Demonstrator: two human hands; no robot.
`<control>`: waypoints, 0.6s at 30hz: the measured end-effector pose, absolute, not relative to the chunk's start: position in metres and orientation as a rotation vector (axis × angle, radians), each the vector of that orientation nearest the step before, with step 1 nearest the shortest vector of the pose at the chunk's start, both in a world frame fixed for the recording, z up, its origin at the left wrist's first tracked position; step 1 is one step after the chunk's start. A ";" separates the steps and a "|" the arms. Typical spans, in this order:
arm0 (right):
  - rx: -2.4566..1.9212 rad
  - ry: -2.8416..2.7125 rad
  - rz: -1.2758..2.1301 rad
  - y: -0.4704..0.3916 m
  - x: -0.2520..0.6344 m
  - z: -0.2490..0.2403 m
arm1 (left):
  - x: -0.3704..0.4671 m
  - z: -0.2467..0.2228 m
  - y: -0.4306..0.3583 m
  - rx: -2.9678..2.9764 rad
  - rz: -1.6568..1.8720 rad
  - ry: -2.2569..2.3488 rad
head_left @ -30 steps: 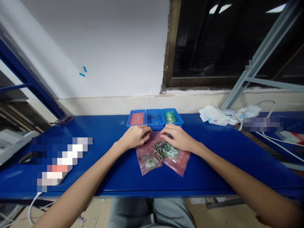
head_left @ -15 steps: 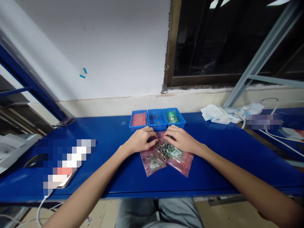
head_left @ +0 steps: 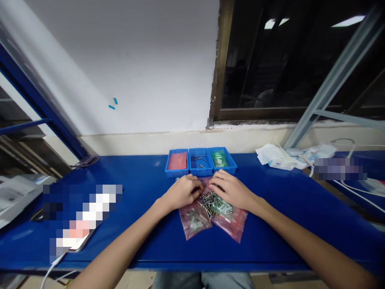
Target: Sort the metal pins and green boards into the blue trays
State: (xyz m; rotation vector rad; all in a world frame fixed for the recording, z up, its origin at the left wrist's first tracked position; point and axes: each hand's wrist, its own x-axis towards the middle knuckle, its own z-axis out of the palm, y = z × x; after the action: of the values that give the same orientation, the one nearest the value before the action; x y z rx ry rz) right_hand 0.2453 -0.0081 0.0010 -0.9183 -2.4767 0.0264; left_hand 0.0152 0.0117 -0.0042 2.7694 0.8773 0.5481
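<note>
Two pink zip-lock bags [head_left: 233, 228] lie spread on the blue table, with a pile of thin metal pins [head_left: 207, 202] and small greenish-clear pieces [head_left: 221, 206] on top. Inside the left pink bag [head_left: 192, 224] show some small clear items. My left hand [head_left: 185, 192] is closed at the pile's left edge, thumb and curled fingers near each other; what they pinch, if anything, is hidden. Over the pile's right side rests my right hand [head_left: 233, 189], fingers bent in towards the thumb. Its fingertips are partly hidden, and I cannot make out what they hold.
Beyond my hands stand three blue bins: one with pink bags [head_left: 178, 161], one with a few metal pins [head_left: 198, 158], one with green packets [head_left: 219, 158]. White papers [head_left: 275, 157] and cables lie at the right. A blurred-out device [head_left: 80, 243] with a cable sits at the left.
The whole scene sits lower in the picture, as the camera has tilted up. Left thumb and fingers look slightly closer together. The right hand stays at about the same place over the pile.
</note>
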 end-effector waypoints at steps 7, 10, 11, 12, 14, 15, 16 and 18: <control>-0.899 -2.477 0.021 -0.007 0.245 -0.005 | 0.020 -0.008 0.007 2.691 0.639 0.945; -0.895 -2.461 0.060 -0.007 0.244 -0.004 | 0.020 -0.008 0.008 2.536 0.744 0.895; -0.903 -2.444 0.080 -0.008 0.243 -0.002 | 0.020 -0.007 0.008 2.492 0.793 0.888; -0.918 -2.421 0.105 -0.008 0.242 0.000 | 0.020 -0.006 0.008 2.459 0.848 0.890; -0.958 -2.372 0.192 -0.010 0.240 0.006 | 0.021 -0.004 0.009 2.420 0.962 0.911; -0.977 -2.354 0.255 -0.010 0.238 0.008 | 0.021 -0.003 0.009 2.408 1.007 0.924; -0.998 -2.339 0.327 -0.010 0.237 0.011 | 0.021 -0.002 0.009 2.398 1.042 0.933; -1.042 -2.313 0.478 -0.009 0.232 0.015 | 0.021 -0.001 0.009 2.373 1.087 0.947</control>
State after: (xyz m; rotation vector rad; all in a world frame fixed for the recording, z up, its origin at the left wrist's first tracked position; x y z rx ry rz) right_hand 0.2318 -0.0094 0.0155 -1.0424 -2.3126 0.4780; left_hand 0.0208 0.0093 -0.0011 2.3726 0.9466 1.0875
